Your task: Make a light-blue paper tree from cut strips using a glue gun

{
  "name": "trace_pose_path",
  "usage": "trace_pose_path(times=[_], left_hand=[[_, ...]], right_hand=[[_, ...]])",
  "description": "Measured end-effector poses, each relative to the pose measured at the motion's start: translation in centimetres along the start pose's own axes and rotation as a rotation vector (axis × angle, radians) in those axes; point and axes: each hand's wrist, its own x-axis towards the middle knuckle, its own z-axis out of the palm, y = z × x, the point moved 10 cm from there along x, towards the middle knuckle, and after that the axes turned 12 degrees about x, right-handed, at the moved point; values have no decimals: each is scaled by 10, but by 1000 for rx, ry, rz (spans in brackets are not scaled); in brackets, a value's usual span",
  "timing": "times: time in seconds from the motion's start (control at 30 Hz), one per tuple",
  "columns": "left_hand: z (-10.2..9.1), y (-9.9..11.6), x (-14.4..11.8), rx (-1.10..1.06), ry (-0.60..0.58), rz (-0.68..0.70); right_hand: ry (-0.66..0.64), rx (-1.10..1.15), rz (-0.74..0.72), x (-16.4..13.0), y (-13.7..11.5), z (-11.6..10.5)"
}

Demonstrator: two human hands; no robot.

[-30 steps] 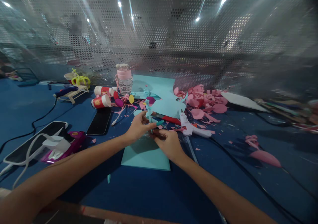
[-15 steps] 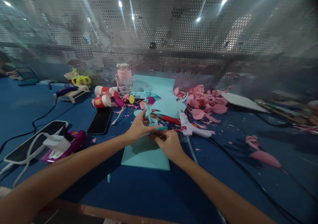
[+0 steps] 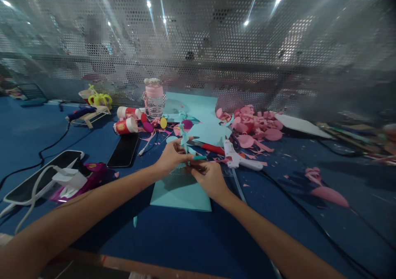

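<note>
The left hand (image 3: 169, 158) pinches a curled teal paper strip (image 3: 185, 140) in a narrow grip, holding it upright above the teal sheet (image 3: 181, 192) on the blue worktop (image 3: 185, 237). The right hand (image 3: 210, 179) is closed on a small teal-tipped tool (image 3: 199, 158), touching the strip's base. Just right lies a white glue gun (image 3: 239, 160); far left, red paper cups (image 3: 126, 126) carry a yellow emblem whose writing is unreadable.

Left hand (image 3: 169, 158) pinches thin teal paper cutout strip (image 3: 185, 140) upright; right hand (image 3: 210, 179) grips it at base, over teal paper sheet (image 3: 181, 193) on blue tabletop (image 3: 185, 237). White glue gun (image 3: 236, 158) just right.
</note>
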Motion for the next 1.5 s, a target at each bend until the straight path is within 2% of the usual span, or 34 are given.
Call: trace_pose_path(times=[0.2,0.3,0.43,0.63,0.73,0.83,0.93,1.03,1.1,1.23,1.37,1.5], left_hand=[[2,-3,2,20,-22,-4],[-1,0,4,89,3,58],[-19,15,-3,371,199,275],[-35,23,-17,849,425,399],[-33,34,-25,989,481,513],[-23,35,-26,1048,428,573],[-23,21,-16,989,345,449],[-30,2,-5,746,302,292],[-30,-8,1,552,257,245],[-18,-20,9,326,129,190],[-3,-18,11,212,8,208],[-3,-14,10,214,15,216]], right_hand=[[-3,69,43,0,7,2],[51,239,99,1,17,-2],[116,480,203,3,31,-9],[199,574,287,4,38,-24],[245,538,272,3,37,-31],[236,509,258,4,36,-30],[192,505,253,4,34,-23],[197,521,257,3,34,-20],[201,536,253,3,33,-20],[192,549,261,2,31,-18],[158,579,306,3,33,-10],[139,581,310,4,33,-9]])
